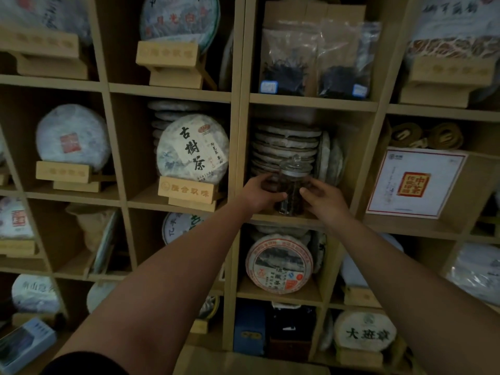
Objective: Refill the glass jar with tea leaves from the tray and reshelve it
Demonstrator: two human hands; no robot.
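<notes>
A: Status of task?

B: Near done, by the look. Jar (290, 189) lidded, dark leaves up to about the shoulder, so refill judged complete. Tray nowhere in view.

A: What is left?

B: Only the last of the reshelving. Base at or just above the front edge of the shelf (284, 218); contact not clear in this dim light. Let-go not yet done.

A: Nearest things first?

B: Dark sleeve at bottom left, then two bare forearms reaching up and forward, converging on the middle cubby.

A: Left hand?

B: Left hand (259, 194) on the jar's left side, thumb across the front low down, fingers wrapped round behind. Gripping the glass.

A: Right hand?

B: Right hand (323, 197) on the right side, thumb tip at the front glass, fingers curved toward the wall. Looser than the left; firm hold or mere touch hard to tell, judged a light hold.

A: Jar attitude?

B: Upright, knob of the lid (296, 159) on top, seated square.

A: Behind it?

B: Stack of tea cakes (284, 143) close behind, more cakes on edge just to the right. Little room at the back.

A: Risk?

B: Glass near the shelf lip; tipping forward possible if released too far out. A push further in advised, short of the stack.
</notes>
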